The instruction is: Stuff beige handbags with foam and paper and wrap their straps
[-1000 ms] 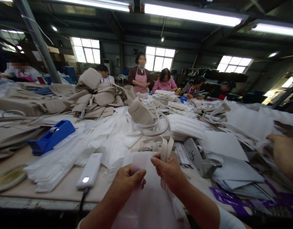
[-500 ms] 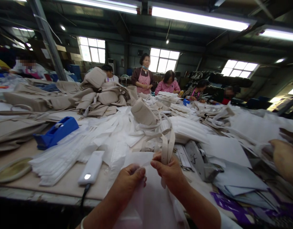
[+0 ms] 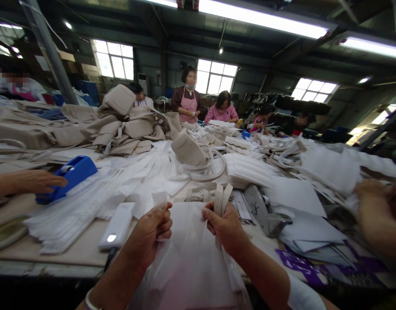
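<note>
Translucent white plastic, a long sleeve [image 3: 191, 254], spreads between and below my 2 hands at the near edge of the table [image 3: 83, 247]. My right hand [image 3: 225, 228] is closed on its upper edge and on beige straps [image 3: 219, 200]; my left hand [image 3: 154, 228] pinches a small pale tab [image 3: 159, 197], perhaps tape, though it is too blurred to be sure.

To my left lie white strips [image 3: 65, 228], a white device [image 3: 117, 226] with a lit spot, and a blue tape dispenser [image 3: 69, 176], a co-worker's hand [image 3: 39, 183] right beside it. A grey metal device [image 3: 262, 211] stands to my right. Beige bags [image 3: 138, 129] are heaped farther back.

Across the table, a person in a striped apron [image 3: 188, 107] stands among others under fluorescent tubes [image 3: 262, 17], and 3 bright windows [image 3: 116, 60] break the dark back wall.
</note>
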Demonstrator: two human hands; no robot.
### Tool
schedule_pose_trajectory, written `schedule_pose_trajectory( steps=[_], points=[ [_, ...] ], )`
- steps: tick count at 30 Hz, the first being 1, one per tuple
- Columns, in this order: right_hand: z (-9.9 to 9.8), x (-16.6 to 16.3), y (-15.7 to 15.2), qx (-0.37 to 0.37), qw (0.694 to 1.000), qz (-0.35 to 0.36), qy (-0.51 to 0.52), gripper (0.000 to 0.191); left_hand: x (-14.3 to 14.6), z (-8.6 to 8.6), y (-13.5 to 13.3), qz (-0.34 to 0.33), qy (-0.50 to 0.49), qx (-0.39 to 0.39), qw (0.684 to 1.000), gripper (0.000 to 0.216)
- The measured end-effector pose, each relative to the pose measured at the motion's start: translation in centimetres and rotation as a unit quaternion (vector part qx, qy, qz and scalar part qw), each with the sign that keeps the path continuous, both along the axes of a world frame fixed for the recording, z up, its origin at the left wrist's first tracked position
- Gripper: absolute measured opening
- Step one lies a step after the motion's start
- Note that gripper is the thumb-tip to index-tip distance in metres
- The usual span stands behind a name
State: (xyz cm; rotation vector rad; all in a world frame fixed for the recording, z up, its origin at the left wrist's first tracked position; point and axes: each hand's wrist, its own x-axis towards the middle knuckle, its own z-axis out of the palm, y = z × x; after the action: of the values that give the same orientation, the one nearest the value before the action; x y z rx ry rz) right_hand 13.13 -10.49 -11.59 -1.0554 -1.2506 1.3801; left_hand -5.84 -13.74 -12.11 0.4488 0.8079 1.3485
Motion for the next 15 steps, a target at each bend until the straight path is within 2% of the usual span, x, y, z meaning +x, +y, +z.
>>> schedule_pose_trajectory(
  steps=[3,5,8,11,13,15],
  points=[
    [-0.1,-0.3,-0.3,-0.004,1.0,0.006,-0.028,0.018,0.3,0.6,-0.8,-0.068,0.073,0.041,0.994,0.063],
    [-0.1,-0.5,-0.6,0.01,0.998,0.012,-0.055,0.018,0.9,0.6,-1.2,-0.115,0.143,0.045,0.982,0.069],
    [-0.2,-0.5,-1.0,0.044,0.994,0.018,-0.103,0.017,1.8,0.1,-1.2,-0.115,0.23,0.026,0.966,0.05],
    [-0.3,-0.3,-1.3,0.05,0.992,0.025,-0.114,0.016,2.1,-0.6,-1.0,-0.108,0.254,0.008,0.961,0.035],
    [-0.2,-0.1,-1.2,0.033,0.995,0.035,-0.085,0.021,2.1,-1.0,-0.9,-0.116,0.247,0.011,0.962,0.033],
    [0.0,0.5,-0.9,0.001,0.998,0.054,-0.016,0.029,1.8,-1.1,-0.9,-0.094,0.265,0.015,0.959,0.03]
  ],
)
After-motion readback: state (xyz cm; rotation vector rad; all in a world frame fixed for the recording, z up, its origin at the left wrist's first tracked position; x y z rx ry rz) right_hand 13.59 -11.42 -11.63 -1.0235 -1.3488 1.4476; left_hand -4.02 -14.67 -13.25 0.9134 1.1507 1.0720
